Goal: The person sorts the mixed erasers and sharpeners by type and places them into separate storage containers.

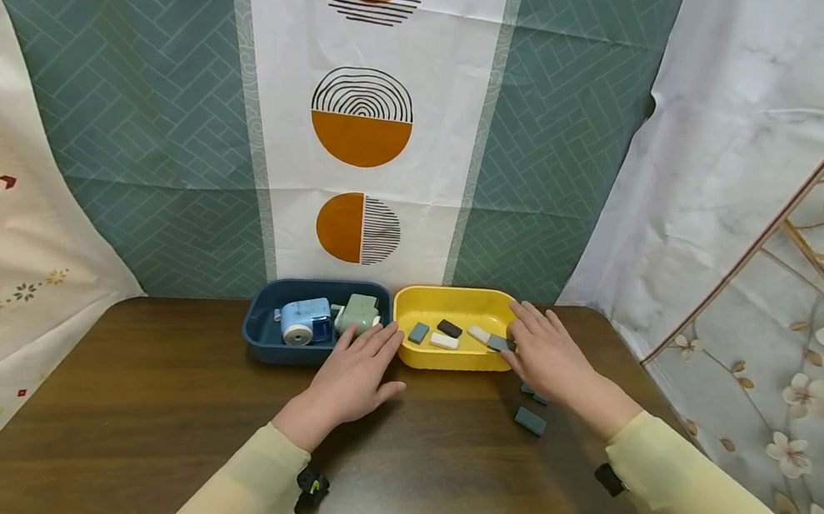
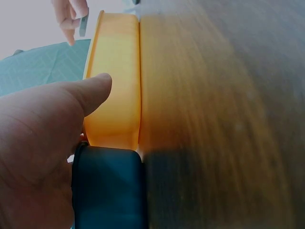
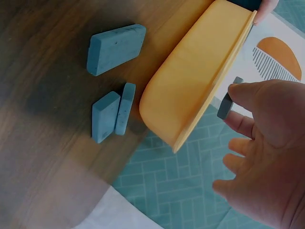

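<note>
Between thumb and index finger, my right hand (image 1: 555, 364) pinches a small grey-blue eraser (image 3: 229, 101) above the right end of the yellow tray (image 1: 455, 362). Inside that tray lie a grey-blue eraser (image 1: 418, 333), a black eraser (image 1: 450, 328) and two white erasers (image 1: 444, 342). My left hand (image 1: 348, 378) rests at the rims where the yellow and dark blue trays meet, its fingers extended and holding nothing. On the table below my right hand are a larger grey-blue eraser (image 3: 116, 50) and two smaller ones (image 3: 105, 117) side by side.
Left of the yellow tray stands the dark blue tray (image 1: 296, 357), holding a light blue crank pencil sharpener (image 1: 306, 319) and a green one (image 1: 358, 312). A patterned cloth (image 1: 165, 97) hangs behind the wooden table (image 1: 162, 415), with more cloth at both sides.
</note>
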### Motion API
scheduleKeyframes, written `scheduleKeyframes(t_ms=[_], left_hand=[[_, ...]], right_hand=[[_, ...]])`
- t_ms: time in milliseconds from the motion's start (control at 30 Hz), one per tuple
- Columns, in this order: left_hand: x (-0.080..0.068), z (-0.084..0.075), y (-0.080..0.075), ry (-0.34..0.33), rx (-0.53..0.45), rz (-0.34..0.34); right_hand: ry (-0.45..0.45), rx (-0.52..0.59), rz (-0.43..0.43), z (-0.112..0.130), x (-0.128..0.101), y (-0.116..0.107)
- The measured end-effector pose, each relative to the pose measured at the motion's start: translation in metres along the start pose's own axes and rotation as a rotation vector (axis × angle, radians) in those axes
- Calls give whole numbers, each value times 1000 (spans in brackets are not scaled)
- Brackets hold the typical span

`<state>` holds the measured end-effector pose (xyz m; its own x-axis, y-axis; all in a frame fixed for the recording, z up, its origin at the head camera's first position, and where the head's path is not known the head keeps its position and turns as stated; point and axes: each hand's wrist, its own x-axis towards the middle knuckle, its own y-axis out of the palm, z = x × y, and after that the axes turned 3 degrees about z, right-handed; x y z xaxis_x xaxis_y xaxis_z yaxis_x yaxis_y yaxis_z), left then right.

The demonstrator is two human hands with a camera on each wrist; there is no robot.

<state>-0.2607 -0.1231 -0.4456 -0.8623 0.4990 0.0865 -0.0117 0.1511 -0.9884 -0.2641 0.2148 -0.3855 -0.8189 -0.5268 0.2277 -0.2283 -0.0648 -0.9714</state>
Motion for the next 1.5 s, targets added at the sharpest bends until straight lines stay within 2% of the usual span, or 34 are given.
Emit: scheduleKeyframes(t_ms=[767, 1267, 1500], left_hand=[[1, 2, 2, 4, 10, -6], [0, 1, 0, 3, 7, -2], [1, 1, 1, 2, 0, 2]], right_hand=[[70, 11, 129, 4, 41, 11], [113, 13, 201, 0, 58, 25], [148, 50, 237, 2, 63, 28]])
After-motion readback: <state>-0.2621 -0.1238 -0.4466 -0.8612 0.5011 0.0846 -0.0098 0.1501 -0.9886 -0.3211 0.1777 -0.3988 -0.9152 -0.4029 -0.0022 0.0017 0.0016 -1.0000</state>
